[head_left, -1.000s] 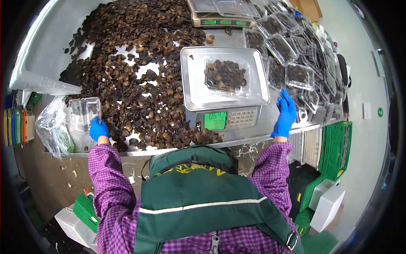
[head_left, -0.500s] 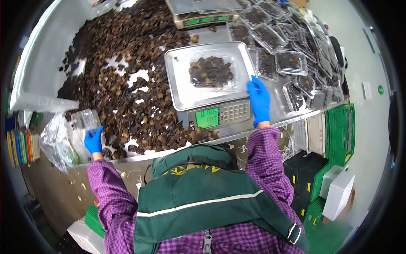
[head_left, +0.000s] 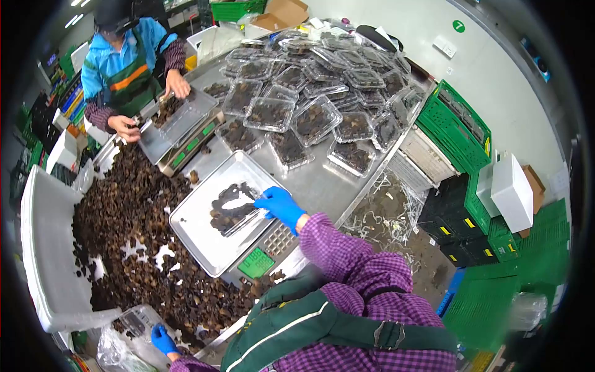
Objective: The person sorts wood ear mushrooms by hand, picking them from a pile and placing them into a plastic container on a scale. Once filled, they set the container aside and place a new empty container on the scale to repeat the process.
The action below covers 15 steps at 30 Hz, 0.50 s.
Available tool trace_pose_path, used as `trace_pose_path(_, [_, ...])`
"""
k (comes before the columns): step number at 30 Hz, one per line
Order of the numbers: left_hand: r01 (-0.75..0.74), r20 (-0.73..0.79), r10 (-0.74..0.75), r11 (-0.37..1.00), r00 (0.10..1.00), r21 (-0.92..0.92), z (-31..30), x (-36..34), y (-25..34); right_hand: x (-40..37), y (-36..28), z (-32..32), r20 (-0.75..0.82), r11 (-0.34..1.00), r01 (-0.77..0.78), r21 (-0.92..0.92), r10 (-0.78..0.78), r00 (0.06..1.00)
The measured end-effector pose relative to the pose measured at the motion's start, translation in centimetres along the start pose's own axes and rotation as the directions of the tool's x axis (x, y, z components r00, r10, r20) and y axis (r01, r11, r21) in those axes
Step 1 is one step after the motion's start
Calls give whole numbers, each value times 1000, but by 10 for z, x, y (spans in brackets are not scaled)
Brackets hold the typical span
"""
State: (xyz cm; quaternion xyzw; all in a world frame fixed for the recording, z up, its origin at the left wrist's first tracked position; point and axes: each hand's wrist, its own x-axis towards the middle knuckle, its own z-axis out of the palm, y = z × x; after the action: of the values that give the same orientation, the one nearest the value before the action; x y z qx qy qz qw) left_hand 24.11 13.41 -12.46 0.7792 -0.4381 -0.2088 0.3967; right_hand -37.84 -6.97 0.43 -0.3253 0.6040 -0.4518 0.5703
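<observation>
My right hand (head_left: pixel 279 206), in a blue glove, pinches the edge of a clear plastic box (head_left: pixel 238 214) holding dark dried pieces. The box rests on the metal tray (head_left: pixel 204 251) of a scale with a green display (head_left: pixel 256 263). At the lower left, my left hand (head_left: pixel 162 340), also gloved in blue, is beside empty clear boxes (head_left: pixel 137 322) near a plastic bag (head_left: pixel 118 350). Its fingers look closed, and what they hold is too small to make out. Loose dark pieces (head_left: pixel 130 217) are heaped left of the scale.
Many filled clear boxes (head_left: pixel 316 118) are piled beyond the scale. Across the table a co-worker (head_left: pixel 127 68) has both hands at a second scale (head_left: pixel 186 133). A white tub wall (head_left: pixel 49 248) stands at left, with green crates (head_left: pixel 455 127) and a white box (head_left: pixel 511 192) at right.
The view has swung right and up, bringing the co-worker into sight. My right hand has moved from the tray's rim onto the box. My left hand remains by the empty boxes.
</observation>
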Motion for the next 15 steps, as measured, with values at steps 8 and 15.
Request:
trace_pose_path(8, [4, -328, 59, 982, 943, 187, -61, -21, 90, 65, -98, -216, -436, 864, 378, 332, -215, 874])
trace_pose_path(15, [-344, -274, 323, 938, 906, -33, -11, -12, 274, 111, -178, -289, -404, 739, 605, 297, -477, 781])
